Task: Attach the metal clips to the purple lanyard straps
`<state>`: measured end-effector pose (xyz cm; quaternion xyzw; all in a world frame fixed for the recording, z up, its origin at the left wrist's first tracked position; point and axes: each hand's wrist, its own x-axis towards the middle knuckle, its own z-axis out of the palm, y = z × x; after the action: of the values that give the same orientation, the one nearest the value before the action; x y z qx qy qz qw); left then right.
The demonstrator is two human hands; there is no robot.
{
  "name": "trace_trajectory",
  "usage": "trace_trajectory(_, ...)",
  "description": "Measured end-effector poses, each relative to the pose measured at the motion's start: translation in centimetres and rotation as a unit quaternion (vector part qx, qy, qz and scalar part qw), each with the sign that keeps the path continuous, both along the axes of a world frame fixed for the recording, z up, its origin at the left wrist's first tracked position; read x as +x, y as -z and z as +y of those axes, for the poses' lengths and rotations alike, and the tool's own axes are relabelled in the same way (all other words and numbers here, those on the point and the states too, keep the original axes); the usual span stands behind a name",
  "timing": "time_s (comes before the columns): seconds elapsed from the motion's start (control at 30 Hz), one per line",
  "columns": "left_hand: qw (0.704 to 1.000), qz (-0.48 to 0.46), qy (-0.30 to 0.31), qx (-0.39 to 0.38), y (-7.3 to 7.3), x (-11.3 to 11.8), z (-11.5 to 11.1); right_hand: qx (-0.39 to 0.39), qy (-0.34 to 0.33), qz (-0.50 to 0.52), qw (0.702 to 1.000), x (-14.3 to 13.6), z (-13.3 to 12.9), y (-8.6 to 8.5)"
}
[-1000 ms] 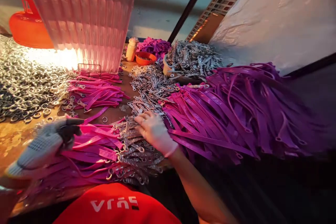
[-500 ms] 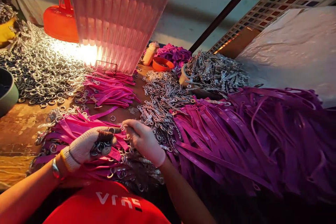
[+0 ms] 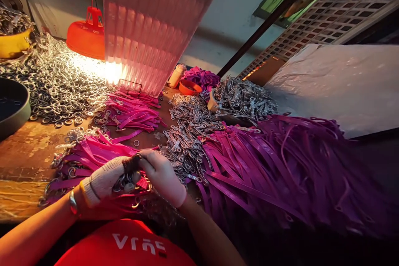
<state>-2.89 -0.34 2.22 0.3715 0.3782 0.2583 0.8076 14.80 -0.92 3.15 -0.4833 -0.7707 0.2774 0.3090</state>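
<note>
My left hand [image 3: 107, 174], in a knitted work glove with darkened fingers, is curled around several metal rings [image 3: 124, 182]. Against its fingertips, my right hand [image 3: 163, 174], in a thin white glove, is closed in a pinch. What lies between the right fingers is hidden. Pink straps [image 3: 93, 149] with metal fittings spread beneath and behind both hands. A single loose ring [image 3: 136, 143] rests on the table just beyond them.
Loose rings [image 3: 59, 87] are heaped under a red lamp [image 3: 85, 35], near a dark bowl [image 3: 26, 112]. A ribbed translucent panel [image 3: 149, 29] stands mid-table. Metal chain pieces [image 3: 182, 141] and purple straps [image 3: 264, 170] pile up rightward. An orange bowl [image 3: 190, 87] sits farther back.
My hands have come together, with the right fingers moving left and down onto the left fingertips. The ring seen there earlier is now covered. The head view has shifted slightly.
</note>
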Motion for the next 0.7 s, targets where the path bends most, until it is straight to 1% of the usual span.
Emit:
trace_trajectory(0.07,0.994,0.058,0.014,0.094,-0.4,-0.6,0.0,0.019,0.021,-0.042,0.999,0.1,-0.2,-0.2)
trace_trajectory(0.13,0.978,0.113,0.004,0.176,-0.8,-1.2,-0.1,0.031,0.010,-0.105,0.994,0.6,-0.5,-0.8)
trace_trajectory(0.2,0.964,0.141,-0.005,0.223,-1.0,-1.5,-0.2,0.033,-0.019,-0.156,0.987,1.0,-0.6,-1.3)
trace_trajectory(0.23,0.963,0.139,0.002,0.229,-0.9,-1.4,-0.3,0.035,-0.034,-0.170,0.984,1.1,-0.7,-1.5)
trace_trajectory(0.3,0.974,0.096,-0.005,0.203,-0.6,-1.0,-0.3,0.055,-0.043,-0.180,0.981,1.0,-0.9,-1.3)
trace_trajectory(0.33,0.983,0.061,-0.022,0.172,-0.3,-0.7,-0.2,0.074,-0.029,-0.174,0.982,0.8,-1.1,-1.0)
trace_trajectory(0.4,0.994,-0.013,-0.068,0.079,0.2,0.1,0.1,0.092,0.028,-0.121,0.988,0.2,-1.3,0.0)
trace_trajectory(0.43,0.995,-0.042,-0.089,0.029,0.5,0.5,0.3,0.072,0.055,-0.075,0.993,0.0,-1.3,0.4)
trace_trajectory(0.47,0.993,-0.061,-0.095,-0.019,0.7,0.8,0.7,0.028,0.070,-0.023,0.997,-0.1,-1.3,0.8)
trace_trajectory(0.53,0.989,-0.086,-0.083,-0.090,0.9,1.3,1.5,-0.077,0.076,0.060,0.992,0.2,-0.9,1.0)
trace_trajectory(0.57,0.987,-0.095,-0.074,-0.108,1.0,1.4,2.2,-0.108,0.083,0.082,0.987,0.6,-0.6,0.9)
trace_trajectory(0.6,0.987,-0.098,-0.067,-0.110,1.0,1.5,2.9,-0.118,0.102,0.093,0.983,1.1,-0.2,0.7)
trace_trajectory(0.63,0.990,-0.084,-0.066,-0.091,1.0,1.6,3.9,-0.110,0.130,0.102,0.980,1.8,0.2,0.5)
trace_trajectory(0.67,0.996,-0.032,-0.065,-0.042,0.9,1.6,5.1,-0.095,0.161,0.112,0.976,2.4,0.5,0.4)
trace_trajectory(0.7,0.996,0.053,-0.063,0.027,1.0,1.7,6.4,-0.080,0.184,0.123,0.972,2.9,0.8,0.3)
